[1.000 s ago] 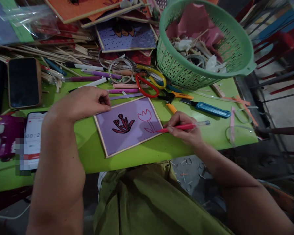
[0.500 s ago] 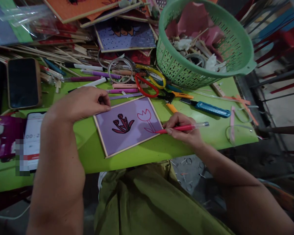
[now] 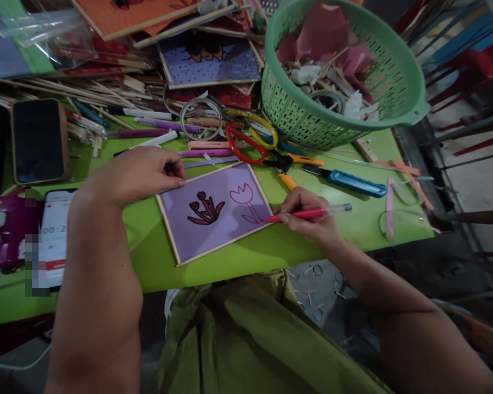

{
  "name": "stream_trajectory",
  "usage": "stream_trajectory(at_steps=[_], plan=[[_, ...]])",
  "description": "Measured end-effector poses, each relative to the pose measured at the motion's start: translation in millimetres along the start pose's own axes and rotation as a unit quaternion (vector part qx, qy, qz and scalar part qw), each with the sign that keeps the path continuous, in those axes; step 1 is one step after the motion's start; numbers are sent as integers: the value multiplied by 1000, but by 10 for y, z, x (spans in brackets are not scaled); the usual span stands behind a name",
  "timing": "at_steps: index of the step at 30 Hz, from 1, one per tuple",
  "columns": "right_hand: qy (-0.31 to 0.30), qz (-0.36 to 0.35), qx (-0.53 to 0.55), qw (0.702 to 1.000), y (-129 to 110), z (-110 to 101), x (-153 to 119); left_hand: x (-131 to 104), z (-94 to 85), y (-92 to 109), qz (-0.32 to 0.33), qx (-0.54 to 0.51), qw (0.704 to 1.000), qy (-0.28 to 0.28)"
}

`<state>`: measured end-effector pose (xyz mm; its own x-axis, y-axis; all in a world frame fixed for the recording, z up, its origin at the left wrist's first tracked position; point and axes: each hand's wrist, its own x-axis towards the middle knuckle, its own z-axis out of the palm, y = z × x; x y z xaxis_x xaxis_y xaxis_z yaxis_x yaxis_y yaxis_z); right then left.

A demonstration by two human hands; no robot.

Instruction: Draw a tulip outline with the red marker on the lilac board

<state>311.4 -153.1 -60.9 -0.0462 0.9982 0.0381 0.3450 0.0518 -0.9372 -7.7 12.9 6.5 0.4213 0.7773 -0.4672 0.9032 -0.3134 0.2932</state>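
A purple card (image 3: 213, 238) edged with thin wooden strips lies tilted on the green table. It carries a dark red flower with black outlines (image 3: 206, 209) and, to the right, a tulip drawn in red line (image 3: 241, 194). My right hand (image 3: 308, 216) is closed round a red pen (image 3: 312, 212), whose tip touches the card at the foot of the tulip's stem. With fingers curled, my left hand (image 3: 148, 172) holds the card's upper left edge; some of its fingertips are hidden.
Behind the card lie scissors (image 3: 246, 145), orange-handled pliers (image 3: 290, 161), a tape roll (image 3: 201, 119) and several markers. A blue cutter (image 3: 355, 182) rests to the right. A green basket (image 3: 312, 117) of scraps stands at the back. Phones (image 3: 40, 141) lie on the left.
The pen tip has shifted slightly right along the base of the tulip, where a little more red line shows. My left hand and the card stay in place.
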Motion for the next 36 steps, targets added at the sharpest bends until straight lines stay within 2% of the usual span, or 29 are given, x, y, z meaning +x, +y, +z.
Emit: stream_trajectory(at_steps=[10, 19, 28, 33, 36], plan=[[16, 3, 2, 1000, -4, 32, 7, 26, 5, -27, 3, 1, 1000, 3], [55, -37, -23, 997, -22, 83, 49, -9, -18, 38, -11, -2, 1000, -2], [76, -50, -76, 993, -67, 72, 47, -6, -6, -6, 2, -3, 1000, -3], [93, -92, -102, 986, -53, 81, 52, 23, 8, 26, -28, 13, 1000, 2], [103, -114, -124, 980, -66, 96, 54, 37, 20, 24, -24, 9, 1000, 4]])
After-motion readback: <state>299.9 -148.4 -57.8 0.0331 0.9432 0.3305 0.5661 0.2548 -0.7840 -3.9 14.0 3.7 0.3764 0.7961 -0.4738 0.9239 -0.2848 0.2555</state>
